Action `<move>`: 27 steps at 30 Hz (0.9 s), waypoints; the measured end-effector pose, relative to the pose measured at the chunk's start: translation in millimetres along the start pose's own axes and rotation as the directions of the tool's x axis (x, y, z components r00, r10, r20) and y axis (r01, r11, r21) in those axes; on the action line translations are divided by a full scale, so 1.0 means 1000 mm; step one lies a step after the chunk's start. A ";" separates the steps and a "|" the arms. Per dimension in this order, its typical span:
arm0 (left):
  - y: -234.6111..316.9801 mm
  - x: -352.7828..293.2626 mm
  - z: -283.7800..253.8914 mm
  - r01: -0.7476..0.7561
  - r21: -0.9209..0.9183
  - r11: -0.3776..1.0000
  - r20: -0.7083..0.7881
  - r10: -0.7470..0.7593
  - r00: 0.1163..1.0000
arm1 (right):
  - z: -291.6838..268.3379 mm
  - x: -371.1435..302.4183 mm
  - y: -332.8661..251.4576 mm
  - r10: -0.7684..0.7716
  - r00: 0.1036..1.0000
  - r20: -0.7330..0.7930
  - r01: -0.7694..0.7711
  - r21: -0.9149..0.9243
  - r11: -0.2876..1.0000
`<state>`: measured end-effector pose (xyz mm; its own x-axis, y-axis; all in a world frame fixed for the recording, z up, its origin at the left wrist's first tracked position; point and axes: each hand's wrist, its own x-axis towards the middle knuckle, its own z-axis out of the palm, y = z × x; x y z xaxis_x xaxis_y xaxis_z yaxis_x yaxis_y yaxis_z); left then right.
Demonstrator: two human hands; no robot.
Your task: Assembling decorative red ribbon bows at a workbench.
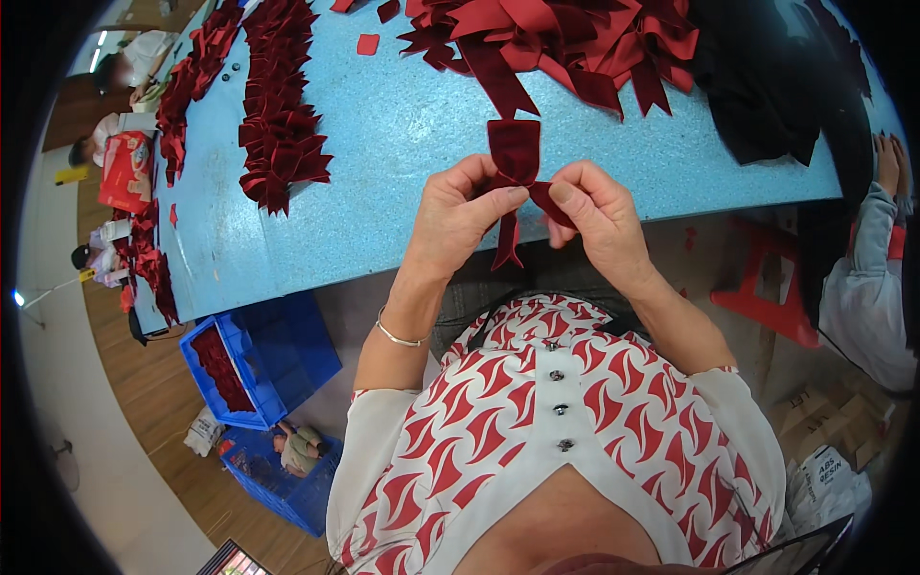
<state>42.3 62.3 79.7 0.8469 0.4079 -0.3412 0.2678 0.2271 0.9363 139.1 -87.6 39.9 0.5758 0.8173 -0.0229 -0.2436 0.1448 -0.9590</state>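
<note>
Between my hands, just in front of the table's near edge, is a dark red velvet ribbon bow point(516, 153) with one broad loop upright and a notched tail hanging down. My left hand point(468, 203) pinches it near the middle between thumb and fingers. With thumb and forefinger my right hand point(596, 208) grips the bow's right-hand part. The exact fold at its centre is partly covered by my fingertips. Farther back on the blue table point(383, 211) lies a large heap of loose red ribbon pieces point(575, 48).
Rows of finished-looking dark red bows point(278, 105) line the table's left. Black cloth point(757, 77) covers its right end. Blue crates point(259, 364) stand on the floor at left, one holding red ribbon. At right are a red stool point(771, 287) and another person's sleeve point(872, 230).
</note>
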 end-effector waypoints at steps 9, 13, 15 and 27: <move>-0.009 0.006 -0.002 -0.052 0.173 0.984 0.223 0.012 0.975 | -0.001 0.021 -0.028 0.287 0.953 0.100 -0.283 -0.050 0.958; -0.001 0.008 0.000 0.003 0.133 0.991 0.220 -0.033 0.975 | -0.008 0.018 -0.005 0.174 0.985 0.017 -0.168 0.362 0.917; 0.002 0.009 -0.001 0.022 0.124 0.992 0.199 -0.047 0.979 | -0.007 0.013 0.001 0.123 0.991 -0.055 -0.099 0.326 0.940; -0.010 0.006 0.007 -0.058 0.055 0.997 0.052 0.055 0.997 | 0.000 -0.003 -0.011 -0.011 0.998 -0.057 -0.002 -0.219 0.976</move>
<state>47.6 56.3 68.9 0.8830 0.3733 -0.2845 0.2433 0.1541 0.9576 140.2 -91.6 50.4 0.6218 0.7827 -0.0283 -0.0681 0.0181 -0.9975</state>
